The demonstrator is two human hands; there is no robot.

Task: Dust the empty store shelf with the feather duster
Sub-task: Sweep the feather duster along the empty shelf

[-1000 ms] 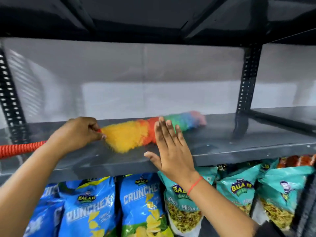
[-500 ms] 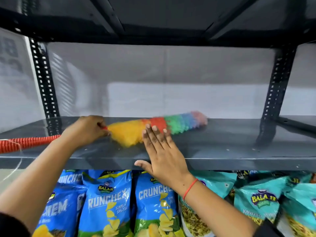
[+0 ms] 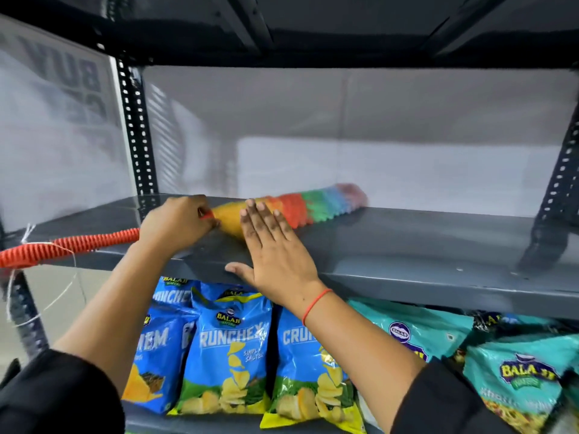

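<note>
A rainbow feather duster (image 3: 300,208) lies along the grey metal shelf (image 3: 407,245), its yellow end nearest me and its blue-pink tip toward the back right. My left hand (image 3: 177,222) is shut on its ribbed red handle (image 3: 72,247), which sticks out past the shelf's left front corner. Flat on the shelf's front edge rests my right hand (image 3: 275,252), fingers together and pointing away, thumb over the lip, just in front of the duster's yellow part. It holds nothing.
Black perforated uprights stand at the left (image 3: 138,142) and right (image 3: 560,189). Another shelf (image 3: 313,23) hangs close overhead. Below hang blue chip bags (image 3: 232,355) and teal snack bags (image 3: 520,377). A grey panel closes the back.
The view has shifted left along the shelf. The duster and my left hand have swept leftward, and my right hand has slid left along the front edge.
</note>
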